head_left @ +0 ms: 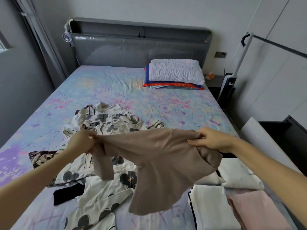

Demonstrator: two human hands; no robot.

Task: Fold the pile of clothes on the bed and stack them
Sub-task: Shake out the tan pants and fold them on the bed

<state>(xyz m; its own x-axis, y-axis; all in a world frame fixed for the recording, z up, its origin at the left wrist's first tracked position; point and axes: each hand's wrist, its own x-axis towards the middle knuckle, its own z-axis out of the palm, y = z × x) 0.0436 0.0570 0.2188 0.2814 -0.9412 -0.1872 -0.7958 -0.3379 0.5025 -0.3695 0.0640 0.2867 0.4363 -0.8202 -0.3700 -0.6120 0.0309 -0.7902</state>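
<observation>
Nearest, at the lower right of the bed, a folded white garment and a folded pink garment are laid side by side. To the left, a loose pile of flower-printed clothes is spread over the sheet. Above it, a tan garment is held stretched in the air: one bunched end is gripped by the left hand, the other is pinched by the right hand, with fingers curled into the cloth. Farther back, a white pillow is stacked on folded blankets before the grey headboard.
</observation>
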